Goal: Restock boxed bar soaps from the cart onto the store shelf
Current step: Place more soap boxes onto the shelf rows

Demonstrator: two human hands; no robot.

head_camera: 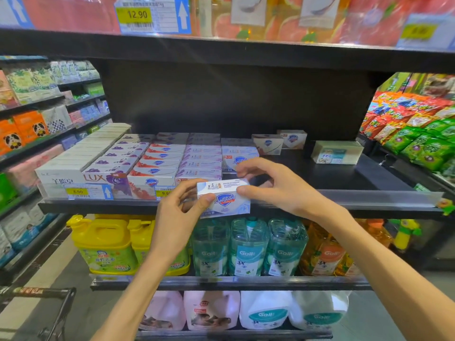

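Note:
A white Safeguard soap box hangs just in front of the black shelf's front edge. My left hand pinches its left end, thumb on the front face. My right hand grips its right end, fingers curled over the top. Behind it, rows of boxed soaps fill the shelf's left half: plain white boxes, purple LUX boxes, red and lilac Safeguard boxes. One white Safeguard stack stands right behind my hands. The cart's handle and frame show at the bottom left.
The right half of the soap shelf is bare black board, with two loose Safeguard boxes and a pale box at the back. Detergent bottles stand on the shelf below. An upper shelf overhangs. Snack bags line the right.

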